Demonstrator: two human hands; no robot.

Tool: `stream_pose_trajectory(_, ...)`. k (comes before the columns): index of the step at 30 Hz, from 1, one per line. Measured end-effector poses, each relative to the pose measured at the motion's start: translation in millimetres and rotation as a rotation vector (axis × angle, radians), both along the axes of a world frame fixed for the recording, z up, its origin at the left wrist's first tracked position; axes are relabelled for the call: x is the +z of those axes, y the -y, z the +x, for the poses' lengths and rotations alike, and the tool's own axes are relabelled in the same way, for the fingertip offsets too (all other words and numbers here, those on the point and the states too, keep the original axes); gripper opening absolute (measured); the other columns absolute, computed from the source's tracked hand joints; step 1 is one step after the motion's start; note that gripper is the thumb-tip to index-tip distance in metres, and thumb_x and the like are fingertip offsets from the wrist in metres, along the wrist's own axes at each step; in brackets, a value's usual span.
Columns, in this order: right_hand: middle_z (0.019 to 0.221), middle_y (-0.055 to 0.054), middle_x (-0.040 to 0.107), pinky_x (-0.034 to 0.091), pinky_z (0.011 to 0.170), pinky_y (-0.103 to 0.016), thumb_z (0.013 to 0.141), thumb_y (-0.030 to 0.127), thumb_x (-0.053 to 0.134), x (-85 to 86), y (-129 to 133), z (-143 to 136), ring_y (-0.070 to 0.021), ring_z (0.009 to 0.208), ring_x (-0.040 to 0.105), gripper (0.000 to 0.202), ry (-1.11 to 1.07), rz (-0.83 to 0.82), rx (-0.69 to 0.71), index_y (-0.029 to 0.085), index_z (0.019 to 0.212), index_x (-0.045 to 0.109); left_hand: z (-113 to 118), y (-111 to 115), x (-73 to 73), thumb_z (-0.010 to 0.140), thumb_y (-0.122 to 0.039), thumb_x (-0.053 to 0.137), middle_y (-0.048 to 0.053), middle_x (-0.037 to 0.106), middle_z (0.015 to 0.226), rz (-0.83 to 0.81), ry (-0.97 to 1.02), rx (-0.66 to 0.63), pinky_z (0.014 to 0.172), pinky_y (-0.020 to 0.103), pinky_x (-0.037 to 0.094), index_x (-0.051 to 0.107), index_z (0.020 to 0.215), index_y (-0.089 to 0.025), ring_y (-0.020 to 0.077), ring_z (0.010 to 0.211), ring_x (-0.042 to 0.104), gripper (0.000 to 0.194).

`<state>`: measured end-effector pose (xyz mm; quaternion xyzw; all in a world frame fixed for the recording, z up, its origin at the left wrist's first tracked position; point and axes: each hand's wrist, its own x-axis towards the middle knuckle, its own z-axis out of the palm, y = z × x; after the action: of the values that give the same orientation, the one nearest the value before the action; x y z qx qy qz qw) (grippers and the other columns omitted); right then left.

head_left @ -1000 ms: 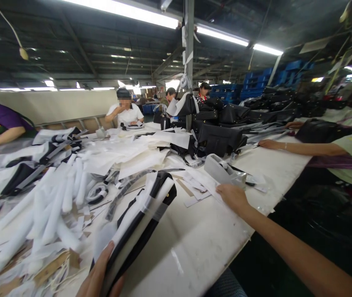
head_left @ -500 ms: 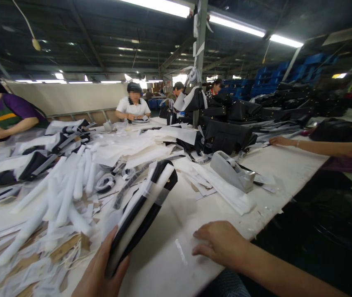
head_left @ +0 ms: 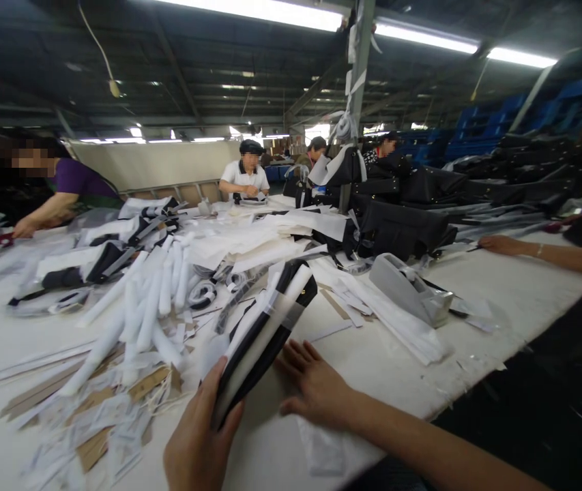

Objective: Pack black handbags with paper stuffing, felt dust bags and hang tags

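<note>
Black leather-look bag [head_left: 270,351], in the head view between 6 and 7 o'clock, folded long and narrow, far end tilted up toward between 1 and 2 o'clock. Held above the white table [head_left: 516,307]. White padding strip [head_left: 263,344] along its length; clear band [head_left: 295,314] wrapped across near the far end. Left hand [head_left: 196,433] at 7 o'clock, gripping the near end: thumb on the right side, other fingers on the left. Right hand [head_left: 321,390] between 5 and 6 o'clock, palm down, fingers loosely spread, holding nothing visible; just beside the bag, contact impossible to tell. Below its wrist, a pale flat packet [head_left: 321,450].

Probably light, judging by the 1-handed hold. Likely supple outside, springy in the padding, apt to sag or unfold with a grip at only 1 end. Perhaps slippery at the band; easily creased or scuffed, hardly breakable. Best held, seemingly, around the near end, with flat fingers supporting the middle.

White foam rolls [head_left: 137,320] at 8 o'clock. Heaped black bags [head_left: 403,228] at 3 o'clock; farther out that way, a co-worker's hand [head_left: 500,244].
</note>
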<state>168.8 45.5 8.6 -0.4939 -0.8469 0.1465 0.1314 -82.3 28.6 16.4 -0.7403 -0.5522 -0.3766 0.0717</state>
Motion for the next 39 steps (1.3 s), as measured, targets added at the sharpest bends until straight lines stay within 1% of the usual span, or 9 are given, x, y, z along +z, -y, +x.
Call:
stream_pose_trajectory(5, 0.146, -0.008, 0.053, 0.026, 0.119, -0.041, 0.091, 0.053, 0.059, -6.9, -15.6, -33.9, -0.0285, 0.138, 0.042, 0.059, -0.083, 0.099, 0.196, 0.026, 0.143, 0.051, 13.4, -1.6, -4.4, 0.097, -0.024, 0.048, 0.005, 0.061, 0.136, 0.146, -0.106, -0.108, 0.084, 0.027, 0.058, 0.041, 0.147, -0.024, 0.0202, 0.113, 0.066, 0.051)
stream_pose_trajectory(12, 0.098, -0.008, 0.075, 0.051, 0.090, -0.041, 0.092, 0.030, 0.056, -4.3, 19.7, -20.7, -0.0263, 0.094, 0.067, 0.021, -0.126, 0.264, 0.099, 0.021, 0.099, 0.074, 21.7, -3.1, -17.6, 0.092, -0.012, 0.049, 0.004, 0.055, 0.142, 0.168, -0.191, -0.183, 0.096, 0.031, 0.055, 0.042, 0.147, -0.024, 0.0212, 0.124, 0.059, 0.057)
stream_pose_trajectory(15, 0.098, -0.009, 0.074, 0.052, 0.090, -0.040, 0.096, 0.022, 0.046, 4.1, 23.3, 9.5, -0.0235, 0.093, 0.067, 0.026, -0.153, 0.359, 0.095, 0.020, 0.101, 0.072, 22.3, -2.5, -16.8, 0.089, -0.009, 0.050, 0.003, 0.055, 0.143, 0.121, -0.179, -0.195, 0.097, 0.031, 0.054, 0.042, 0.147, -0.025, 0.0211, 0.125, 0.058, 0.061)
stream_pose_trajectory(18, 0.108, -0.015, 0.072, 0.050, 0.098, -0.046, 0.096, 0.020, 0.044, 3.9, -2.3, 33.3, -0.0279, 0.106, 0.065, 0.031, -0.049, 0.335, -0.056, 0.015, 0.109, 0.071, 22.5, -4.3, -8.4, 0.085, -0.006, 0.053, 0.002, 0.055, 0.143, 0.038, -0.087, -0.154, 0.095, 0.031, 0.055, 0.041, 0.147, -0.028, 0.0205, 0.124, 0.059, 0.067)
stream_pose_trajectory(21, 0.142, -0.021, 0.053, 0.038, 0.112, -0.054, 0.095, 0.035, 0.052, -2.7, -34.3, 47.1, -0.0339, 0.134, 0.046, 0.051, 0.092, 0.239, -0.054, 0.008, 0.138, 0.054, 18.9, -9.3, 3.5, 0.084, -0.010, 0.059, 0.001, 0.058, 0.140, -0.036, 0.013, -0.075, 0.090, 0.030, 0.057, 0.040, 0.146, -0.031, 0.0209, 0.121, 0.061, 0.068)
stream_pose_trajectory(24, 0.151, -0.019, 0.043, 0.032, 0.116, -0.052, 0.098, 0.047, 0.048, -4.8, -51.5, 60.1, -0.0310, 0.141, 0.038, 0.062, 0.171, 0.181, -0.060, 0.009, 0.147, 0.044, 13.1, -13.2, 11.4, 0.084, -0.015, 0.063, 0.000, 0.060, 0.138, -0.063, 0.043, -0.036, 0.086, 0.030, 0.059, 0.040, 0.145, -0.033, 0.0217, 0.118, 0.063, 0.068)
stream_pose_trajectory(29, 0.138, -0.026, 0.055, 0.038, 0.109, -0.059, 0.095, 0.035, 0.053, 9.8, -36.3, 82.8, -0.0391, 0.132, 0.048, 0.049, 0.259, 0.261, -0.397, 0.004, 0.133, 0.059, 13.5, -9.7, 4.0, 0.083, -0.011, 0.059, 0.001, 0.059, 0.139, -0.029, -0.007, -0.091, 0.089, 0.029, 0.058, 0.040, 0.145, -0.032, 0.0202, 0.119, 0.062, 0.068)
stream_pose_trajectory(33, 0.130, -0.015, 0.064, 0.049, 0.104, -0.044, 0.098, 0.028, 0.047, 19.8, 8.8, 64.8, -0.0288, 0.122, 0.059, 0.038, 0.075, 0.237, -0.059, 0.017, 0.131, 0.062, 21.4, -7.0, -6.0, 0.083, -0.005, 0.054, 0.003, 0.056, 0.142, 0.035, -0.115, -0.176, 0.096, 0.031, 0.055, 0.043, 0.145, -0.028, 0.0203, 0.124, 0.059, 0.067)
stream_pose_trajectory(39, 0.127, -0.013, 0.067, 0.054, 0.097, -0.052, 0.085, 0.035, 0.070, 13.2, 56.5, 18.1, -0.0341, 0.113, 0.065, 0.044, 0.032, 0.225, 0.259, 0.022, 0.127, 0.065, 28.3, -5.7, -0.9, 0.087, -0.006, 0.050, 0.005, 0.059, 0.139, 0.159, -0.191, -0.210, 0.095, 0.031, 0.056, 0.050, 0.141, -0.024, 0.0211, 0.121, 0.061, 0.057)
